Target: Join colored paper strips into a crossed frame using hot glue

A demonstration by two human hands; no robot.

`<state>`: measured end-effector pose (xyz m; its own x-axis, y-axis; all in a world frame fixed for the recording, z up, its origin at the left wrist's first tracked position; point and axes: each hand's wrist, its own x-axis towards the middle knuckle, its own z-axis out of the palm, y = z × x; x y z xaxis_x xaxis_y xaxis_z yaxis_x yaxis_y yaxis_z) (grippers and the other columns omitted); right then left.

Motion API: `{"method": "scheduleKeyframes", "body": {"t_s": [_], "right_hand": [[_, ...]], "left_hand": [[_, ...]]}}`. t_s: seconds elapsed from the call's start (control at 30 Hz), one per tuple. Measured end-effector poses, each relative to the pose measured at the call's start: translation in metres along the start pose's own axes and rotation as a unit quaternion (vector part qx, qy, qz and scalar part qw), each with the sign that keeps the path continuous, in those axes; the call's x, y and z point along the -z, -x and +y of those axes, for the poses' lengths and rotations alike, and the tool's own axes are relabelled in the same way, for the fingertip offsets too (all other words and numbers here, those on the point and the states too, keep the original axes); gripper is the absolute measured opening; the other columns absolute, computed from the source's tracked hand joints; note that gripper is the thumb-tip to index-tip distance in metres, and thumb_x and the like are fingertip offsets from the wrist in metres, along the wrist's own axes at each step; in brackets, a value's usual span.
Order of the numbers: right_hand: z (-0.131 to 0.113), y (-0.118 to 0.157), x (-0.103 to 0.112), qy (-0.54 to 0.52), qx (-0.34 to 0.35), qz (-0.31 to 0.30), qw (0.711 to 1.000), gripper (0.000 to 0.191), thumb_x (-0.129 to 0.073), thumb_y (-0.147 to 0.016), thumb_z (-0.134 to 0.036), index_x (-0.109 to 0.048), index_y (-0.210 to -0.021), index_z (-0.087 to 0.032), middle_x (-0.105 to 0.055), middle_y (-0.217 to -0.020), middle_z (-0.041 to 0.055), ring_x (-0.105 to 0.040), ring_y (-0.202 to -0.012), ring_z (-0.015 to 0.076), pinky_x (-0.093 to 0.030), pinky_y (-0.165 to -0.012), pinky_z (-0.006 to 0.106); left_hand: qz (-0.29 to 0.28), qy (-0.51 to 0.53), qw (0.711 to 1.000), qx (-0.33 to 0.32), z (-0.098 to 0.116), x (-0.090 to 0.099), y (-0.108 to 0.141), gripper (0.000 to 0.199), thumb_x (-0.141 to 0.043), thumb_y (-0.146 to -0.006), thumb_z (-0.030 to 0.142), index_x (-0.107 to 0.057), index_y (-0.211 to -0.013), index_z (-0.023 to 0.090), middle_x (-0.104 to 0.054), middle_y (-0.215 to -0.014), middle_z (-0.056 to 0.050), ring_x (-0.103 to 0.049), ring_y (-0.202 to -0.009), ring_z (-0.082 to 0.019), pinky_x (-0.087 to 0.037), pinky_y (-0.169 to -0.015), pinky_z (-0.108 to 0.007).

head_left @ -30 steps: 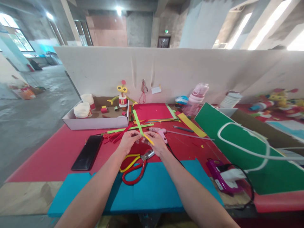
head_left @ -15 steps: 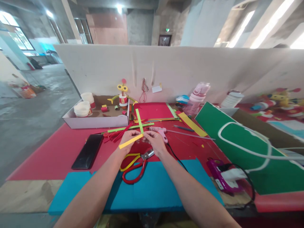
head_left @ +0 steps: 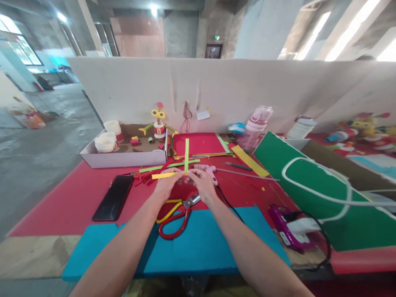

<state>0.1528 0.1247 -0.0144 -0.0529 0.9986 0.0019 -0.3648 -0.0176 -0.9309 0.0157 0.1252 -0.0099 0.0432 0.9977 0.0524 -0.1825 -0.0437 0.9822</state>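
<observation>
My left hand [head_left: 168,182] pinches a yellow paper strip [head_left: 162,175] that points left across its fingers. A green paper strip [head_left: 187,153] stands upright from where the two strips meet. At that joint my right hand [head_left: 200,181] grips the strips between thumb and fingers, its fingertips almost touching those of my left hand. Scissors with one yellow and one red handle [head_left: 175,225] lie just below my hands. Behind my right hand is a pink glue gun [head_left: 210,171]. Red strips [head_left: 148,176] lie beyond my left hand.
A black phone [head_left: 113,198] lies left. Behind it, a white box [head_left: 125,158] holds cups and a yellow-headed figure [head_left: 159,123]. Blue sheets [head_left: 185,260] cover the front. A purple power strip [head_left: 287,231], green board [head_left: 309,194] and pink bottle [head_left: 256,128] are right.
The strips have turned between my fingers: the green one now stands nearly upright and the yellow one lies nearly level. My hands have barely moved.
</observation>
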Motion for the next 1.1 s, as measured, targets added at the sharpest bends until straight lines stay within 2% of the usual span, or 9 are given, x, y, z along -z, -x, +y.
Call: {"method": "scheduleKeyframes", "body": {"t_s": [0.13,0.3,0.43,0.53,0.9,1.1], "right_hand": [[-0.0032,0.0007,0.0008,-0.002,-0.01,-0.039,0.999,0.031,-0.074,-0.062,-0.043,-0.067,-0.077,-0.016,-0.064,-0.059,-0.0011,-0.06,-0.057,0.013,-0.054,-0.063,0.029],[-0.0046,0.001,0.0023,0.007,-0.015,-0.014,1.0,0.032,-0.074,-0.061,-0.043,-0.066,-0.076,-0.016,-0.063,-0.055,-0.0012,-0.062,-0.054,0.0154,-0.055,-0.058,0.031],[-0.0058,0.0013,0.002,0.002,-0.031,-0.006,0.999,0.03,-0.076,-0.058,-0.041,-0.066,-0.071,-0.016,-0.063,-0.054,-0.0006,-0.062,-0.054,0.0157,-0.056,-0.058,0.031],[-0.0063,0.0013,0.0016,-0.002,-0.048,-0.009,0.999,0.029,-0.077,-0.057,-0.038,-0.065,-0.069,-0.015,-0.063,-0.053,-0.0008,-0.062,-0.053,0.0153,-0.056,-0.058,0.031],[-0.0068,0.0006,0.0048,-0.009,-0.071,-0.053,0.996,0.032,-0.079,-0.056,-0.038,-0.065,-0.075,-0.016,-0.062,-0.055,-0.0024,-0.059,-0.049,0.011,-0.057,-0.058,0.029],[-0.0043,-0.0007,0.0061,-0.018,-0.065,-0.059,0.996,0.034,-0.08,-0.056,-0.041,-0.067,-0.073,-0.015,-0.063,-0.057,-0.0007,-0.064,-0.058,0.0138,-0.058,-0.065,0.031]], "left_hand": [[0.007,-0.017,1.0,0.007,0.0023,0.0012,-0.0006,0.025,-0.073,-0.065,0.036,-0.062,-0.068,0.014,-0.06,-0.059,0.0,-0.052,-0.055,-0.01,-0.041,-0.055,-0.023],[-0.013,-0.023,1.0,0.007,0.004,-0.0001,0.0012,0.026,-0.074,-0.064,0.036,-0.06,-0.068,0.015,-0.059,-0.059,0.001,-0.05,-0.052,-0.01,-0.039,-0.052,-0.022],[0.008,-0.043,0.999,-0.016,0.0039,-0.0002,0.0011,0.026,-0.074,-0.064,0.036,-0.06,-0.067,0.015,-0.057,-0.057,0.001,-0.05,-0.052,-0.01,-0.039,-0.052,-0.023],[0.024,-0.045,0.998,-0.028,0.0035,-0.0002,0.0007,0.025,-0.073,-0.065,0.036,-0.06,-0.068,0.015,-0.055,-0.055,0.002,-0.049,-0.05,-0.01,-0.039,-0.051,-0.023],[0.009,-0.031,0.999,-0.021,0.0009,0.0012,-0.0005,0.027,-0.073,-0.065,0.037,-0.057,-0.067,0.015,-0.054,-0.054,0.002,-0.048,-0.048,-0.01,-0.039,-0.048,-0.023],[0.007,-0.051,0.999,-0.017,0.0027,0.0004,0.0007,0.026,-0.072,-0.065,0.036,-0.057,-0.065,0.015,-0.054,-0.052,0.002,-0.048,-0.046,-0.01,-0.038,-0.048,-0.023]]}}
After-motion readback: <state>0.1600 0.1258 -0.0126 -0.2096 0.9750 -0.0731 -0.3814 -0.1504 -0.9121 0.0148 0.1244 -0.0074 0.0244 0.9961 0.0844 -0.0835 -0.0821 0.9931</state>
